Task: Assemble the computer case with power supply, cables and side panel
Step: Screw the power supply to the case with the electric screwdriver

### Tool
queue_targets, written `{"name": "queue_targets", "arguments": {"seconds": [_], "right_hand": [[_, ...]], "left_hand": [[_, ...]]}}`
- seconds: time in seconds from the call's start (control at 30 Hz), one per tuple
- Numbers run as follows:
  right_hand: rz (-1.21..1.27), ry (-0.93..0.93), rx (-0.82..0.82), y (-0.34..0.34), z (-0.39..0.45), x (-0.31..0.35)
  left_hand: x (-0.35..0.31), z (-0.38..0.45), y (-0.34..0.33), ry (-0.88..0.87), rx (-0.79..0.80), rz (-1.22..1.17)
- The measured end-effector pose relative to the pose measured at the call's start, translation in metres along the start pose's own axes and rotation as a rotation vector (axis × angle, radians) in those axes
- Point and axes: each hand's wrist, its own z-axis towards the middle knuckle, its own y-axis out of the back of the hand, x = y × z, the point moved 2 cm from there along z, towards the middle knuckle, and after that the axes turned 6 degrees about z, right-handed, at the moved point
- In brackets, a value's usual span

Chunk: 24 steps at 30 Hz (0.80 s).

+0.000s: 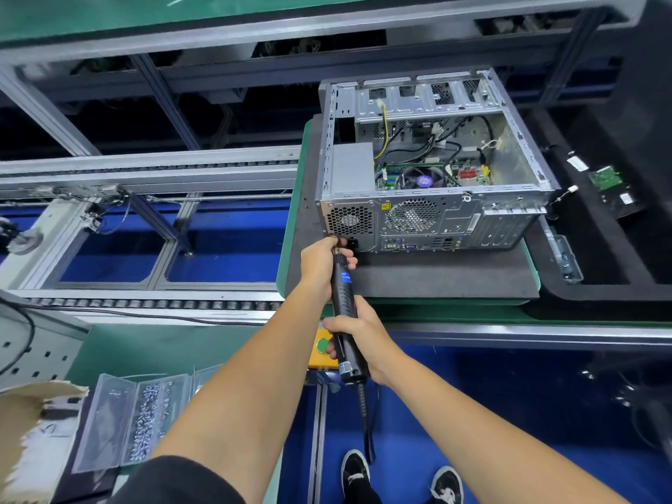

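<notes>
The open computer case (516,165) lies on a dark foam mat (436,278), its rear panel facing me. The grey power supply (352,167) sits in its left end, with cables and the motherboard fan to the right. A black electric screwdriver (343,296) points at the lower left corner of the rear panel. My left hand (322,261) grips the driver's front end at the case. My right hand (358,334) grips the driver's handle lower down. The bit tip is hidden behind my left fingers.
A clear plastic tray of screws (145,420) lies on the bench at lower left. A yellow box with a green button (322,345) sits under the driver. A roller conveyor (145,169) runs to the left. Circuit boards (605,178) lie on black foam at right.
</notes>
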Motion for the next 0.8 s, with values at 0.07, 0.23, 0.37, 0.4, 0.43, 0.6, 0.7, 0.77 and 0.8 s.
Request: {"name": "queue_targets", "arguments": {"seconds": [0.07,0.23,0.37,0.4,0.43,0.6,0.7,0.77,0.8], "right_hand": [[0.0,-0.004,-0.002,0.0001,0.0,0.0],[-0.011,-0.005,0.001,0.001,0.0,0.0012],[-0.017,-0.008,0.007,0.0009,0.0,0.0024],[-0.017,-0.01,0.007,0.0008,0.0,0.0026],[-0.016,-0.01,0.007,0.0009,0.0001,0.0027],[-0.024,-0.01,0.012,0.0019,0.0003,0.0033],[-0.021,-0.01,0.008,0.003,0.0005,0.0035],[-0.018,-0.012,0.006,0.0028,0.0006,0.0029],[-0.019,-0.013,0.007,0.0028,0.0007,0.0025]], "left_hand": [[0.0007,0.0002,0.0004,0.001,-0.005,0.004],[0.0011,0.0005,0.0006,0.001,-0.009,-0.009],[0.0003,0.0006,0.0021,-0.008,-0.02,-0.018],[0.0,0.0005,0.0023,-0.01,-0.021,-0.021],[-0.0003,0.0004,0.0022,-0.01,-0.022,-0.023],[-0.0006,0.001,0.0018,-0.024,-0.03,-0.05],[0.0008,0.002,0.0015,-0.037,-0.03,-0.053],[0.0008,0.0019,0.002,-0.037,-0.02,-0.052],[0.0008,0.002,0.0022,-0.033,-0.012,-0.052]]}}
